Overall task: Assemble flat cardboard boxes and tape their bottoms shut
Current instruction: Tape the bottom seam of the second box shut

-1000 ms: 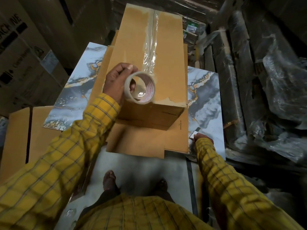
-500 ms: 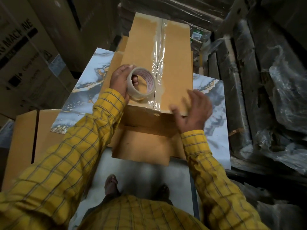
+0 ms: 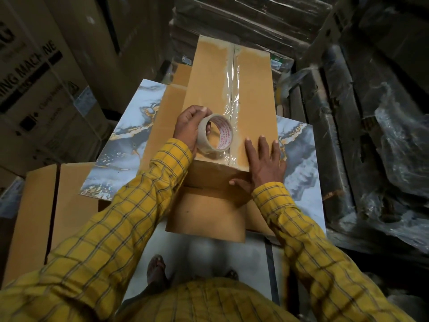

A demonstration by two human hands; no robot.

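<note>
A long brown cardboard box lies bottom-up on flat cardboard over a marbled slab, with glossy, wrinkled clear tape along its centre seam. At its near edge the left hand grips a round tape roll, fingers curled through its core. The right hand presses flat, fingers spread, on the near right corner.

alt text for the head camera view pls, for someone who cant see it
A person's left hand grips a roll of clear tape at the near end of a cardboard box's taped centre seam, while the right hand presses flat on the box's near corner. The box rests on marble-patterned tiles.
</note>
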